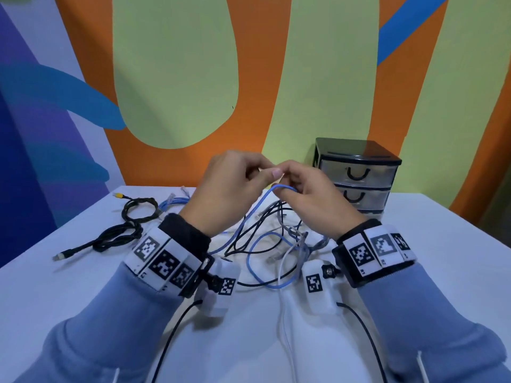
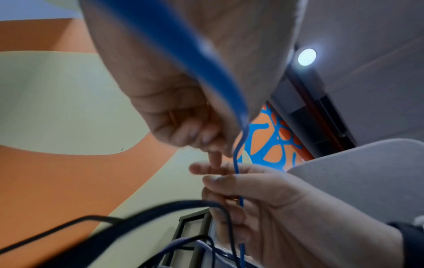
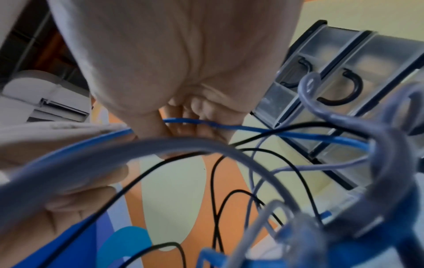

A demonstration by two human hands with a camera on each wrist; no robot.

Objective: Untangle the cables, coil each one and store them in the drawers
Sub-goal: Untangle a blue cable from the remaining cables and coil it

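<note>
Both hands are raised over the middle of the table and meet at the fingertips. My left hand [image 1: 249,175] has curled fingers pinching a blue cable [image 1: 272,189] that runs past its palm [image 2: 183,87]. My right hand [image 1: 307,189] grips the same blue cable [image 2: 237,168] just beside it, fingers curled round it [image 3: 197,123]. From the hands the cable drops into a tangle [image 1: 279,239] of blue, black, grey and white cables on the table. The drawer unit [image 1: 356,175], black with clear drawers, stands at the back right with its visible drawers closed.
Two bundled black cables [image 1: 138,208] [image 1: 116,237] and a small blue cable bundle [image 1: 174,201] lie at the left of the white table [image 1: 442,244]. A painted wall rises right behind the table. Black leads trail from the wrist cameras toward me.
</note>
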